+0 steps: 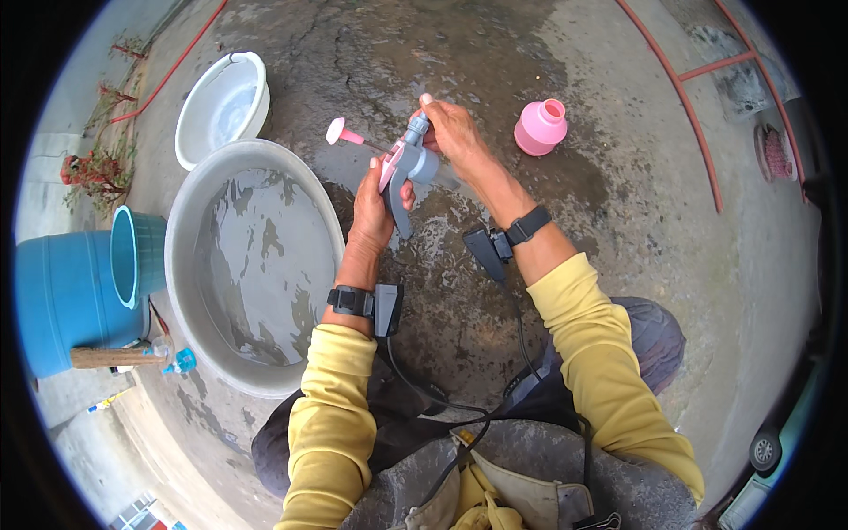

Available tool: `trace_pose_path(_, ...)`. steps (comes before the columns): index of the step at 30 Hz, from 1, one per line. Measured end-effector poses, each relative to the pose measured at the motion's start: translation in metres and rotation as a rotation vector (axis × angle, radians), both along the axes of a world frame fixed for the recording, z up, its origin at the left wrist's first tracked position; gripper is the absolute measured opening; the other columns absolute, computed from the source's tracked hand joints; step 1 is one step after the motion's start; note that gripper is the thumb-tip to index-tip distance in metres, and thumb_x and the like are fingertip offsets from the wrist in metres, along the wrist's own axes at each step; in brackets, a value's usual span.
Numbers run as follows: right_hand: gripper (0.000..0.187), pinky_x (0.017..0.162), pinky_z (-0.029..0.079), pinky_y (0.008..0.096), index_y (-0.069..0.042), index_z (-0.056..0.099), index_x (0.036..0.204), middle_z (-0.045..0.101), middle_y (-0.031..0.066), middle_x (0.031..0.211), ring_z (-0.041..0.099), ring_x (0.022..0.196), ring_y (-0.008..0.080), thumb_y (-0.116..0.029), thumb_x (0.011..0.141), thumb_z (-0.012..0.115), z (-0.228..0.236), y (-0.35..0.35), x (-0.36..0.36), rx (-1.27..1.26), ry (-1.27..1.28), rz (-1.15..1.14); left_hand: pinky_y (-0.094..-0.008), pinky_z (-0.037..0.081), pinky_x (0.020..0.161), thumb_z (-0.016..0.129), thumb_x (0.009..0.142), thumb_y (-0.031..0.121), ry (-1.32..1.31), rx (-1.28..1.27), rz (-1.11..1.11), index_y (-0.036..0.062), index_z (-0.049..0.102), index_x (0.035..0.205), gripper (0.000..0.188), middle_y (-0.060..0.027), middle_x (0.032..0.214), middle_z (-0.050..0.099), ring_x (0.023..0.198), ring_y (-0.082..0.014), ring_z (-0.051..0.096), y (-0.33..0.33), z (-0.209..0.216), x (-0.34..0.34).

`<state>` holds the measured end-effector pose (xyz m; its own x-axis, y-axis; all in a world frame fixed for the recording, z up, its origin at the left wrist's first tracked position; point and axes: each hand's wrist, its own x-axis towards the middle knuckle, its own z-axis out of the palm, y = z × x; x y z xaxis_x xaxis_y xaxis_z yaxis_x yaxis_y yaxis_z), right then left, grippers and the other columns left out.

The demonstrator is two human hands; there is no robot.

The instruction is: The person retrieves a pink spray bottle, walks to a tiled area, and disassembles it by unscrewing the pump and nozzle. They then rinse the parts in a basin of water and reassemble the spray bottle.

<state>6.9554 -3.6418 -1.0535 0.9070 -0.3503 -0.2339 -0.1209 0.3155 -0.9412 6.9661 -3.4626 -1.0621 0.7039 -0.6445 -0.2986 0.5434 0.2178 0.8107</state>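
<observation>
My left hand (373, 208) is closed round the pink and grey-blue head of a pump sprayer (422, 166), whose curved grey trigger lever hangs below the fingers. A thin rod runs out of the head to the left, ending in a pink pump knob (344, 133). At the head's upper end, my right hand (457, 134) pinches the grey nozzle (416, 129) between thumb and fingers. Apart from both hands, to the right, a round pink sprayer bottle (541, 129) stands on the wet ground with its mouth uncovered.
A big grey tub of water (181, 265) is close on my left, with a white basin (182, 132) beyond it. Further left are a blue drum (66, 296), a teal bucket (121, 261) and a wooden-handled brush (115, 357). Red pipes (680, 93) lie at the right.
</observation>
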Motion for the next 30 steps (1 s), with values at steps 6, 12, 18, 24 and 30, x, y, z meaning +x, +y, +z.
trace_pose_path(6,0.047,0.08,0.05,0.0404,0.006,0.055,0.115,0.067,0.0225,0.098,0.067,0.094,0.0305,-0.036,0.095,0.056,-0.003,0.003,-0.01,-0.469,-0.133,0.341,-0.0322,0.041,0.058,0.026,0.102,0.054,0.095,0.044,0.129,0.0067,0.051,0.118,0.056,-0.0064,0.069,0.052,0.059,-0.0184,0.048,0.005,0.001,0.013)
trace_pose_path(12,0.035,0.078,0.049,0.0422,0.001,0.055,0.11,0.068,0.0204,0.096,0.066,0.091,0.0332,-0.027,0.09,0.063,-0.004,0.018,-0.013,-0.647,-0.194,0.359,-0.0321,0.042,0.058,0.023,0.101,0.059,0.09,0.118,0.157,0.0055,0.053,0.105,0.061,-0.0048,0.069,0.051,0.06,-0.0176,0.048,0.011,0.006,0.022)
trace_pose_path(18,0.037,0.075,0.051,0.0376,-0.003,0.062,0.106,0.07,0.0131,0.09,0.067,0.081,0.023,-0.037,0.092,0.061,0.005,0.017,-0.012,-0.477,-0.181,0.47,-0.0307,0.041,0.055,0.028,0.102,0.056,-0.002,0.051,0.061,0.0062,0.053,0.103,0.055,-0.0052,0.066,0.051,0.055,-0.0177,0.048,0.009,0.011,0.019)
trace_pose_path(24,0.059,0.071,0.051,0.0389,-0.003,0.067,0.103,0.069,0.0157,0.089,0.067,0.081,0.0266,-0.058,0.092,0.05,0.005,0.014,-0.011,-0.336,-0.14,0.384,-0.0284,0.042,0.05,0.033,0.103,0.047,-0.02,0.053,0.12,-0.0005,0.053,0.115,0.053,-0.0061,0.065,0.053,0.052,-0.0162,0.05,0.004,0.017,0.013)
trace_pose_path(30,0.058,0.067,0.049,0.0409,-0.001,0.069,0.1,0.068,0.0151,0.082,0.066,0.075,0.0264,-0.056,0.093,0.049,0.005,0.014,-0.009,-0.574,-0.009,0.297,-0.0283,0.041,0.051,0.036,0.102,0.049,-0.111,0.14,0.138,0.0019,0.052,0.113,0.051,-0.006,0.064,0.052,0.052,-0.0158,0.049,-0.004,0.021,0.007)
